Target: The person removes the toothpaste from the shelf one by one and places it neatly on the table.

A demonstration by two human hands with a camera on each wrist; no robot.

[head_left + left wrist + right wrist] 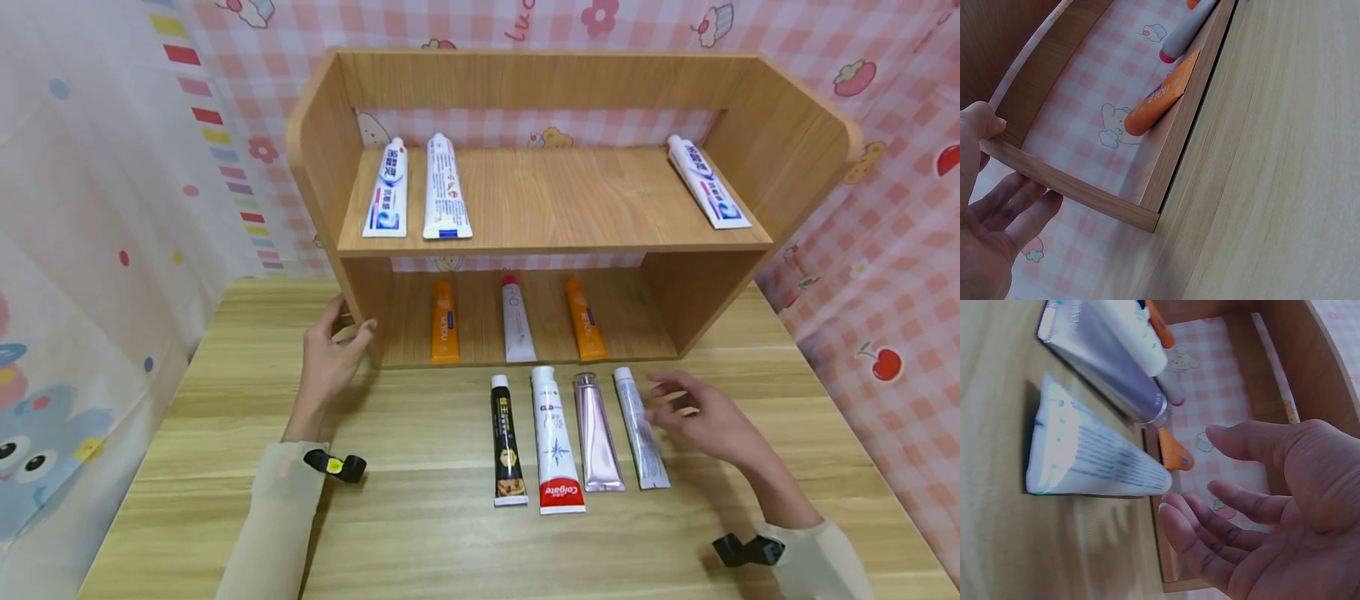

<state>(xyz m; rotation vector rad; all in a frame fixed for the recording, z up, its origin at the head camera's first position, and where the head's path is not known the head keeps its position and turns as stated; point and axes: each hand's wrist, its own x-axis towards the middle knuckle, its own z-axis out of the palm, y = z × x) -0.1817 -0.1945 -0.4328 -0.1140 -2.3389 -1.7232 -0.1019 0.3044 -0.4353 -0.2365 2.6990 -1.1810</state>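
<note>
My left hand [335,350] holds the lower left side panel of a two-tier wooden shelf [555,200]; the left wrist view shows its thumb and fingers on opposite faces of the panel. With fingers loosely bent and nothing between them, my right hand [701,417] hovers just right of a slim silver-white tube [642,429]. Left of that tube lie a shiny pink tube [597,433], a white and red Colgate toothpaste tube [557,442] and a black toothpaste tube [507,442], side by side on the table before the shelf.
Two orange tubes [445,321] flank a pale tube with a red cap [517,321] on the lower tier. White toothpaste tubes [447,192] lie on the upper tier, two at left and one [708,183] at right. Patterned cloth [480,25] hangs behind the shelf.
</note>
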